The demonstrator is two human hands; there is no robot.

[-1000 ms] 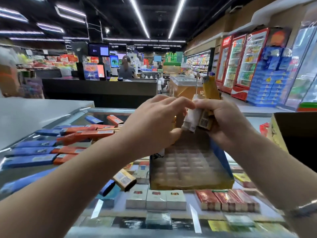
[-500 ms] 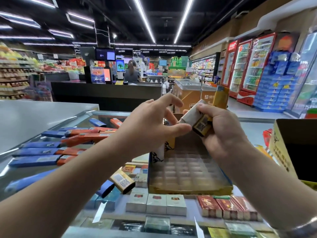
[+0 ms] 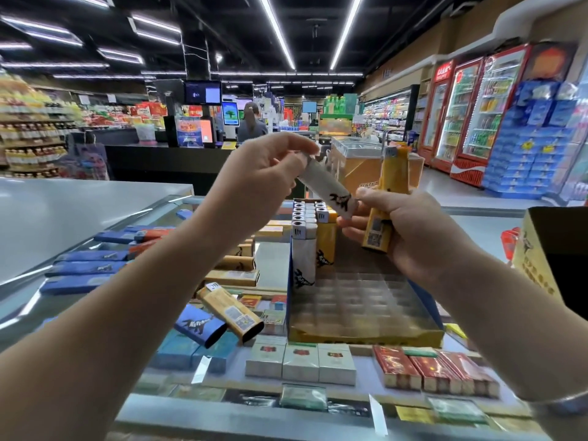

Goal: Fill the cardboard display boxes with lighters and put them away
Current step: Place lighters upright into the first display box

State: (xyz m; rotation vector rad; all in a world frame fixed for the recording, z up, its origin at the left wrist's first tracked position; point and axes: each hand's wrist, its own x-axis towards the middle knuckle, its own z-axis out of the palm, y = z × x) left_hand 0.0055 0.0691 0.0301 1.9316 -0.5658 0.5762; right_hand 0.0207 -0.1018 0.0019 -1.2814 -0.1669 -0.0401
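Lighters, white and slim with black print [image 3: 324, 190], pinched at the top by left hand [image 3: 261, 173], long axis slanting, base down-right toward right hand [image 3: 410, 230], which grips yellow lighter [image 3: 386, 198] upright. Mid-filling, seemingly: blue-and-yellow cardboard display box [image 3: 366, 335] on glass counter [image 3: 95, 249] holds standing rows only at far left. Next, likely: turn white one vertical, base down, into an empty slot.

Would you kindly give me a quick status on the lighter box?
Left hand pinches white lighter. Right hand grips yellow lighter. Box mostly empty, lighters only at back-left. Nothing blocking the slots.
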